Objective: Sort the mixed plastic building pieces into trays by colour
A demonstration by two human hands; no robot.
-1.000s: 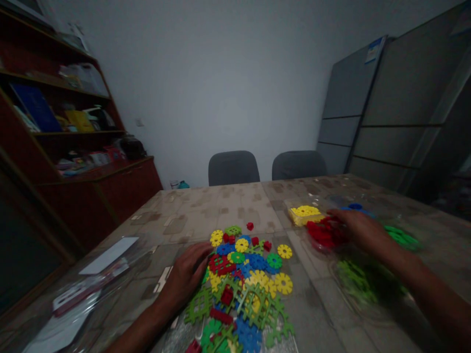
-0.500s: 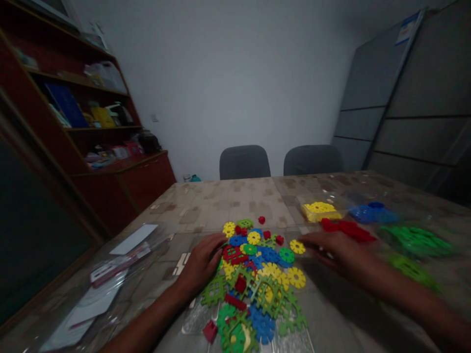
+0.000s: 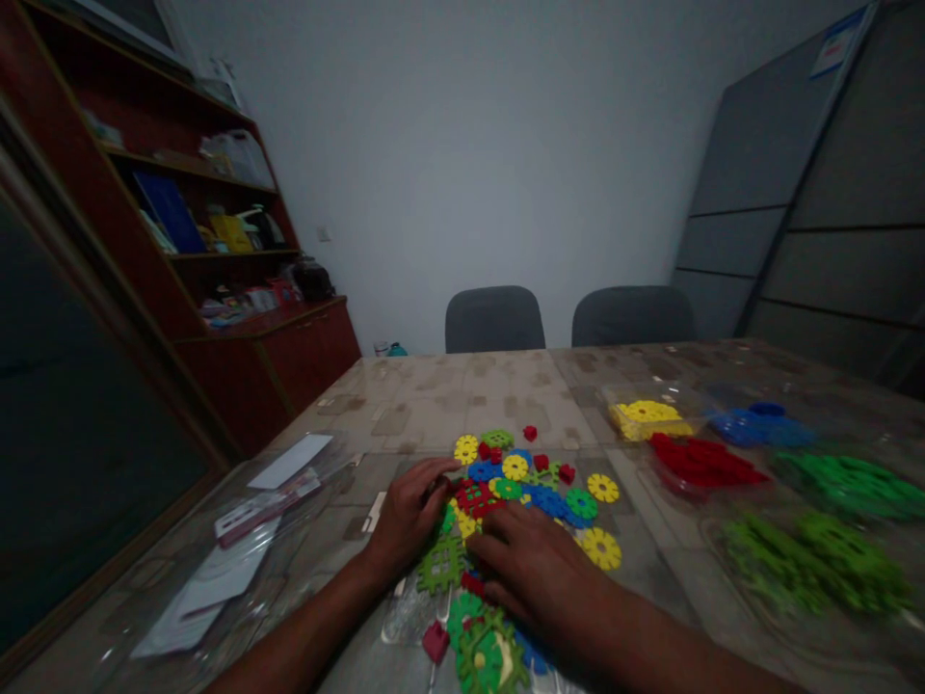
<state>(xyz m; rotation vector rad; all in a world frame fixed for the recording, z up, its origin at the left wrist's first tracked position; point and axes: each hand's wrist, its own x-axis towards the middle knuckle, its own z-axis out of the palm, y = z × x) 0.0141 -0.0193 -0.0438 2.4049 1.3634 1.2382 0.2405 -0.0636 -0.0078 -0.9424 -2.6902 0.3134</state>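
One mixed pile [image 3: 508, 489] under right hand [image 3: 531, 557], left hand [image 3: 409, 506] alongside.
Red pieces [image 3: 704, 465] right of both; can't tell either's grip.

the bare-fingered left grip [image 3: 409, 506] and right grip [image 3: 531, 554] join slim, uncovered forearms [image 3: 310, 617], narrowing toward the wrists [image 3: 372, 561].

The right hand [image 3: 531, 564] is displaced from the red pieces [image 3: 704, 465] to the mixed pile [image 3: 547, 500], now covering its middle.
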